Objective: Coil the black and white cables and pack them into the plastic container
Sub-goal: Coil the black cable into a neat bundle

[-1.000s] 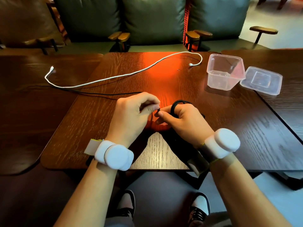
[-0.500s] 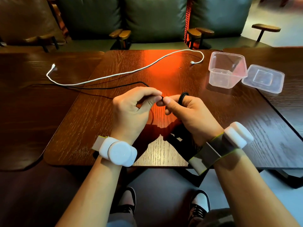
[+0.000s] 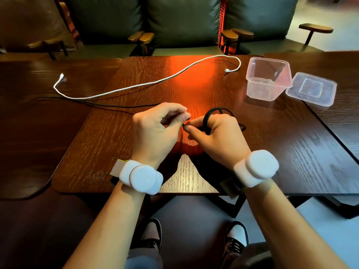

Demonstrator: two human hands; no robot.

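My right hand (image 3: 219, 136) holds several loops of the black cable (image 3: 208, 115) wound around its fingers, thumb pressing the strand. My left hand (image 3: 155, 129) pinches the same black cable just left of the coil; the loose length runs left across the table (image 3: 97, 102). The white cable (image 3: 136, 86) lies uncoiled in a long curve across the far half of the table, one plug at the left, one near the container. The clear plastic container (image 3: 269, 82) stands open at the far right.
The container's clear lid (image 3: 311, 89) lies flat right of it on the neighbouring table. Dark wooden tables adjoin on both sides, with gaps between them. Green and brown padded seats line the far edge. My shoes show below the near table edge.
Both hands dropped back toward the table. The right hand turned, so the black loops now show wider around its fingers. The slack black strand lies straighter and shorter.
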